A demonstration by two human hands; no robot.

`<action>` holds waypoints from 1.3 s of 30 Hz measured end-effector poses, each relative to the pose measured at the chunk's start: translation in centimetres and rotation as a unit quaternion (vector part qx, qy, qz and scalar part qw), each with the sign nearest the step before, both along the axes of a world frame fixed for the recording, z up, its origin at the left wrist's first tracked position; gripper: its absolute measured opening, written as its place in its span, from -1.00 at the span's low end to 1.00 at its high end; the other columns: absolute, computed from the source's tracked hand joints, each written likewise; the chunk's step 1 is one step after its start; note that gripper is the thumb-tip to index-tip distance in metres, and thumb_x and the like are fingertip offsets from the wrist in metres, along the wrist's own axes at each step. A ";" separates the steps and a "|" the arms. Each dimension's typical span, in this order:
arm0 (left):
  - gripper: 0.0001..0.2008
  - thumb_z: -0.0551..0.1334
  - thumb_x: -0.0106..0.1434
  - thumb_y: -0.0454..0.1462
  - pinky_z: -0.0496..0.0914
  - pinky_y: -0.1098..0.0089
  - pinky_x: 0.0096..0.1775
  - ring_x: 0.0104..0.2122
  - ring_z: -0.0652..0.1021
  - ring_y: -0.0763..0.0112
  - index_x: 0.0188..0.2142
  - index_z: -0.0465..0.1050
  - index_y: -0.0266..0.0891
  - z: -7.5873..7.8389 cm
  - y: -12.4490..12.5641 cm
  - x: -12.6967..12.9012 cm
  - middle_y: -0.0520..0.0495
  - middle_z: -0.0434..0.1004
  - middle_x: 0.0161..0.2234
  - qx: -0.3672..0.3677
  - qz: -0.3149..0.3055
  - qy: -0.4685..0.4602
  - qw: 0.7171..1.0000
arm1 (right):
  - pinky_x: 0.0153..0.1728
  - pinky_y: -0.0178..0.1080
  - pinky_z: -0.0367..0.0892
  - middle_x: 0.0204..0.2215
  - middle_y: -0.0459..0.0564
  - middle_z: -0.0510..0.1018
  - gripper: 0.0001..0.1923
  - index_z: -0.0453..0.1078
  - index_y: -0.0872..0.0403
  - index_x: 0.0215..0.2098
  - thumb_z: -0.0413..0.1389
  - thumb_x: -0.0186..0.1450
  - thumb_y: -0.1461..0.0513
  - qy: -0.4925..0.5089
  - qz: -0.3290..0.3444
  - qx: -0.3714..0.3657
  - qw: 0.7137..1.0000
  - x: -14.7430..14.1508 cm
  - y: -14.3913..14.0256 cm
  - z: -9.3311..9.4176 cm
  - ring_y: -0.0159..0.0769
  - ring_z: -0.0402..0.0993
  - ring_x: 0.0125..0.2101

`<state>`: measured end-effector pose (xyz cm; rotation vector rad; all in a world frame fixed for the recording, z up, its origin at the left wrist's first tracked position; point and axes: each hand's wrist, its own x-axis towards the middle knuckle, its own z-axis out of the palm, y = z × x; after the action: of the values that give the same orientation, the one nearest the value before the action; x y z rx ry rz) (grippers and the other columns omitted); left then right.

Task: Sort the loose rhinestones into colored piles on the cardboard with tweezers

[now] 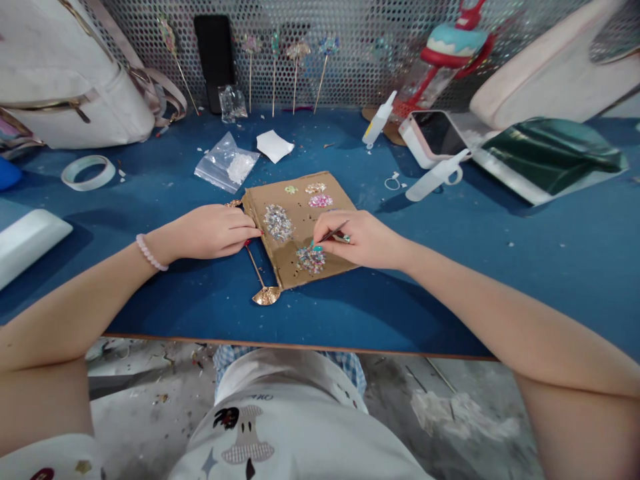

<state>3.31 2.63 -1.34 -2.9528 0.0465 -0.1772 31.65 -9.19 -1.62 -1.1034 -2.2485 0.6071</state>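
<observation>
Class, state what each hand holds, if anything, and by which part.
Right hand pinches a thin pick tool mid-shaft. Left hand presses a gold hairpin near its top.

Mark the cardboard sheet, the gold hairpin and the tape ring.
cardboard sheet (295, 200): head view, bare upper middle.
gold hairpin (267, 295): head view, fan-shaped end.
tape ring (89, 173): head view, near rim.

one cardboard sheet; five sequin piles, two phones, one tape roll, two hands
</observation>
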 end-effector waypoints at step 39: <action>-0.67 0.03 0.43 -0.27 0.45 0.32 -0.11 -0.11 0.58 0.28 0.03 0.50 -0.26 0.1 0.0 0.0 -0.21 0.61 -0.08 -0.012 0.010 0.010 1.000 | -0.41 -0.22 0.28 -0.44 -0.04 0.53 -0.79 0.41 0.02 -0.40 0.12 0.26 0.07 -0.020 -0.107 -0.015 0.994 4.0 1.0 0.8 -0.32 0.40 -0.47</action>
<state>3.27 2.59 -1.26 -2.9772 0.0181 -0.1467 35.69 -8.17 -0.87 -1.3600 -2.1235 0.5360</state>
